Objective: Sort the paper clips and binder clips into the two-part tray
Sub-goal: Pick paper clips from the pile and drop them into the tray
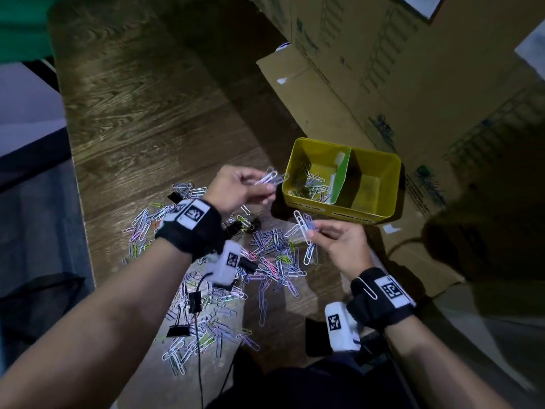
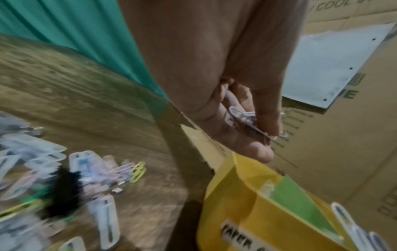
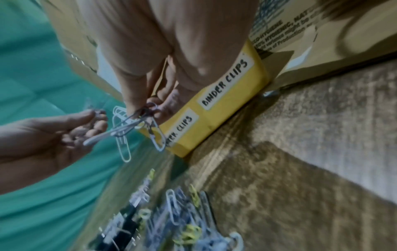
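both the left hand and right hand pinch thin looped wire paper clips beside the yellow plastic tray.

The dark wood-grain tabletop carries a loose scatter of coloured wire paper clips and black binder clips beneath the fingers, a yellow two-part plastic tray just beyond them.

The scene is dim, lit from above near the head camera, so the middle of the wooden counter is brightest and the corners fall dark. A large soft shadow lies over the cardboard boxes at right. The head view is fairly sharp but bows at its edges. Both wrist views are soft and smeared, and the loose clips streak with blur.
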